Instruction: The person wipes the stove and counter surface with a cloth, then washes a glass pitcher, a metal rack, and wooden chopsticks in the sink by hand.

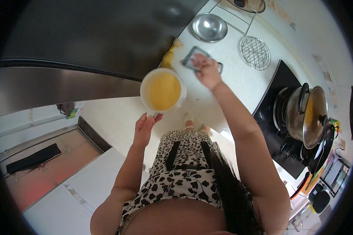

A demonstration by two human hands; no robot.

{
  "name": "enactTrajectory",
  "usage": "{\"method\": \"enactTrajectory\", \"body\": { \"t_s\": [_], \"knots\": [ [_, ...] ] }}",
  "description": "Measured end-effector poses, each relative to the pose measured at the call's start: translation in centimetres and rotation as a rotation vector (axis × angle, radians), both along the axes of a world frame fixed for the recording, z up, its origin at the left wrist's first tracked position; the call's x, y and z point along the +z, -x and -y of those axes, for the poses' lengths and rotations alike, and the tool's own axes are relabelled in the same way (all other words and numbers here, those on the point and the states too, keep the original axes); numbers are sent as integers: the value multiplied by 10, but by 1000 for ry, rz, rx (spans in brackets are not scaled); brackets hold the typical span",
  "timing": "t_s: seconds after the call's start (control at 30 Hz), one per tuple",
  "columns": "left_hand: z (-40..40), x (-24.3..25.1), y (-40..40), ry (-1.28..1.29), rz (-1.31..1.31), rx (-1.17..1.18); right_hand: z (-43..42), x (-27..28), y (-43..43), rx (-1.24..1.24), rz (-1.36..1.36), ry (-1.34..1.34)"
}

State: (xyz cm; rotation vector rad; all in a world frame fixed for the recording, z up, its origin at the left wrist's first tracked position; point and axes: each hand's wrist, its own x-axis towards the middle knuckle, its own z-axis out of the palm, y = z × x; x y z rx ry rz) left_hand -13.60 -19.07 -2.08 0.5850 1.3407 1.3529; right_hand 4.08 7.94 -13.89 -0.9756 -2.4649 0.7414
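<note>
My left hand (145,126) grips the handle of a white pot (163,90), which holds a yellow liquid or batter. The pot is held up over the floor, close to the edge of the dark panel. My right hand (206,69) is on a folded cloth (191,55) with a dark border, lying on the white countertop (235,85). Its fingers press on the cloth; they are slightly blurred. Beyond the cloth sits a steel bowl (209,27), and to its right a round wire rack (254,53).
A lidded pot (295,114) stands on the black gas hob (267,117) at the right, with a dark pan (323,152) beside it. A yellowish item (167,60) lies at the counter's left edge. A large dark panel (85,32) borders the counter's left side.
</note>
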Motion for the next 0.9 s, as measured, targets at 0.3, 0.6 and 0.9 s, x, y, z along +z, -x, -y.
{"method": "enactTrajectory", "body": {
  "t_s": [0.3,0.6,0.9],
  "knots": [
    [-88,-30,-29,-37,89,52,167,60,-74,495,21,328],
    [-118,-62,-60,-90,182,117,105,93,-224,-571,66,-36],
    [-116,-42,-76,82,-69,139,145,67,-249,-844,461,85]
  ]
}}
